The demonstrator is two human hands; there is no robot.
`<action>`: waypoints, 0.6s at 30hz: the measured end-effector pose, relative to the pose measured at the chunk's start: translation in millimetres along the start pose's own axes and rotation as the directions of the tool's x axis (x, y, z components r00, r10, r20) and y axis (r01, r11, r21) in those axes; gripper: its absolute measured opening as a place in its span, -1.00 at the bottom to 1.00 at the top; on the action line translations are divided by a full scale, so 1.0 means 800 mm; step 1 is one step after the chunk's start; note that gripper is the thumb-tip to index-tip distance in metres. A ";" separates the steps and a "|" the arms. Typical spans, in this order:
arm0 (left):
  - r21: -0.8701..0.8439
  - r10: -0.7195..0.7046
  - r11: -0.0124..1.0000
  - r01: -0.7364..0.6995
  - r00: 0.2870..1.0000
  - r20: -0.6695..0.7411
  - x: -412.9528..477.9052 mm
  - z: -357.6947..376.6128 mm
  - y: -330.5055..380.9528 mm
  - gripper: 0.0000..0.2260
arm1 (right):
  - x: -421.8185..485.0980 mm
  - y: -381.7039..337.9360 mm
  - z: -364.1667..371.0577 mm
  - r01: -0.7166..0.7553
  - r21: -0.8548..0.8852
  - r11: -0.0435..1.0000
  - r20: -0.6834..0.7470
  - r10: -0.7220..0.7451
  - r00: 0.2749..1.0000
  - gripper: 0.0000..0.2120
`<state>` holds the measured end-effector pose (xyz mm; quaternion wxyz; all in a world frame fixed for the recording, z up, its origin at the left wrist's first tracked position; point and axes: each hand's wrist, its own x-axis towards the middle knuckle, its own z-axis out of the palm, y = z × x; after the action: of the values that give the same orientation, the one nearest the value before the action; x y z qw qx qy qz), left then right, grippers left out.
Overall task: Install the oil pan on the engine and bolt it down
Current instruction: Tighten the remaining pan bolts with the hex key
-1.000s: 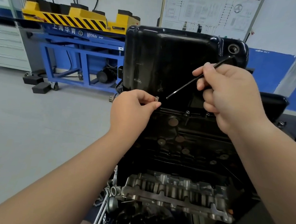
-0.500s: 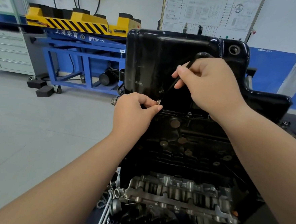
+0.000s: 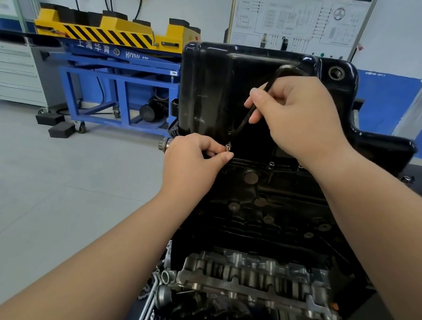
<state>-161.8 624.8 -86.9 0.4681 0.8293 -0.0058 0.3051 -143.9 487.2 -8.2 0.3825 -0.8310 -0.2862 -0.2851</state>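
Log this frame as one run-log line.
phase: bolt start | left hand: pinches bolt at oil pan edge | right hand: holds hex key, tip just above bolt

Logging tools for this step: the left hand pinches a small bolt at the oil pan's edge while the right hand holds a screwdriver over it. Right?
Not a screwdriver: the head view shows the right hand holding a bent black hex key over the bolt. The left hand does pinch that bolt at the oil pan's edge.
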 end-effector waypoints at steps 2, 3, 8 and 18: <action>-0.002 -0.003 1.000 0.003 1.000 0.007 0.000 0.000 0.000 -0.90 | 0.000 0.000 0.001 -0.011 -0.014 1.000 0.021 0.012 1.000 -0.77; -0.003 -0.005 1.000 0.005 1.000 0.009 0.000 0.000 0.000 -0.92 | 0.001 0.000 0.002 -0.016 -0.018 1.000 0.027 0.017 0.999 -0.78; -0.006 0.000 1.000 0.000 1.000 0.003 0.000 0.001 -0.001 -0.92 | 0.005 -0.005 0.004 -0.016 -0.046 0.999 0.037 0.018 0.999 -0.77; -0.030 0.007 1.000 -0.008 1.000 -0.011 0.003 0.001 -0.004 -0.82 | 0.004 0.001 0.031 -0.050 0.006 0.999 -0.090 0.050 0.995 -0.67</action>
<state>-158.9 626.7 -88.5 0.4795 0.8204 -0.0109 0.3113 -134.7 507.5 -19.5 0.4037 -0.8234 -0.2481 -0.3122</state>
